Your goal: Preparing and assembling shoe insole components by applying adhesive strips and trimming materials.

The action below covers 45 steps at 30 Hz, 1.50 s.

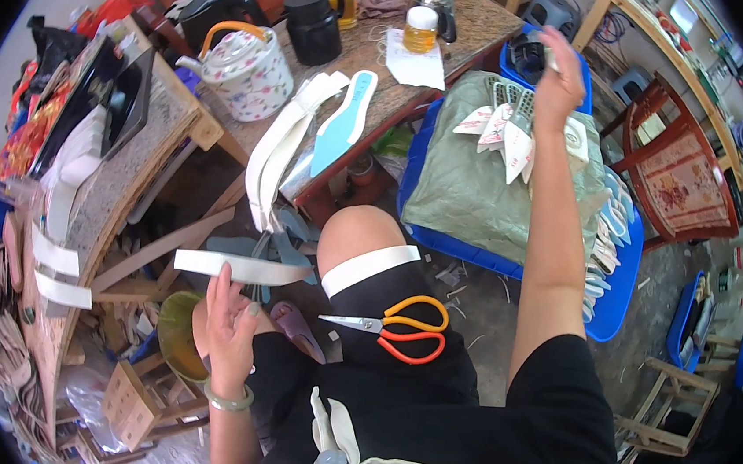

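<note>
My left hand (230, 330), with a pale bangle at the wrist, holds a white strip (240, 266) at its fingertips. The strip lies level above the floor, left of my knee. Reaching out at the upper right, my right hand (561, 81) is over the far end of a blue bin (412, 169), its fingers curled; a bit of something whitish shows at them, too small to name. Below it, several white pointed pieces (515, 152) lie fanned on a green-grey cloth (455, 186). Scissors (381, 326) with orange and red handles rest on my lap, beside another white strip (373, 269) across my thigh.
A stone-topped table (487, 17) ahead bears a floral teapot (249, 71), a black mug (313, 24), a glue jar (420, 29), a blue-and-white sole-shaped piece (343, 123) and long white strips (277, 149). A workbench (119, 183) stands left; a wooden chair (682, 166) stands right.
</note>
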{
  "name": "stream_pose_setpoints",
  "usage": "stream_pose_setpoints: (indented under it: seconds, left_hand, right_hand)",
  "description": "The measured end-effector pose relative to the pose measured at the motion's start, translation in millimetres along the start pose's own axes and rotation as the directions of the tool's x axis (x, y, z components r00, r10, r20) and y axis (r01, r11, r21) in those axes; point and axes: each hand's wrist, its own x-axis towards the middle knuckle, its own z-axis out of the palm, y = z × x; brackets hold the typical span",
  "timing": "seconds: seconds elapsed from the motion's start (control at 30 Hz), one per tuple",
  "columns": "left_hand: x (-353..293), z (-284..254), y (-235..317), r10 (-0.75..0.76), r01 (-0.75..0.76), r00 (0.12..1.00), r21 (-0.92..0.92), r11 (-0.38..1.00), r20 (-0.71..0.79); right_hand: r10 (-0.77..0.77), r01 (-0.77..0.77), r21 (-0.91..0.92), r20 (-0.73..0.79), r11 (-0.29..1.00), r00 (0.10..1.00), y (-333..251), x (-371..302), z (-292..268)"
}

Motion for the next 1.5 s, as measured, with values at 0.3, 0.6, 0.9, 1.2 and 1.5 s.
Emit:
stream_pose_setpoints:
  seconds: [0.3, 0.6, 0.9, 1.2, 1.5]
  left_hand:
    - [17.1, -12.3, 18.5, 0.133, -0.098, 0.978, -0.209, 0.973, 0.161]
    - [-34.3, -47.6, 10.7, 0.113, 0.149, 0.932, -0.647, 0.748, 0.345]
    - [-30.4, -57.0, -16.0, 0.000, -0.059, 0.998, -0.870, 0.489, -0.068]
    - [-26.5, -51.8, -29.8, -0.225, -0.154, 0.946, -0.937, 0.313, -0.231]
    - [-26.9, -40.5, -17.8, -0.166, -0.262, 0.926, -0.895, 0.362, -0.339]
  right_hand:
    - [-0.543, -0.536, 0.818, 0.553, 0.210, 0.631, -286.9, 33.9, -65.1]
    - [-0.244, -0.922, 0.382, 0.890, -0.064, 0.385, -387.1, -25.7, -17.4]
    - [-0.026, -0.916, 0.295, 0.949, -0.273, 0.313, -415.4, -33.9, 9.7]
    - [-0.060, -0.965, 0.069, 0.994, -0.253, 0.086, -439.1, -87.6, -3.2]
    - [-0.018, -0.955, 0.086, 0.995, -0.284, 0.095, -439.4, -87.6, -5.8]
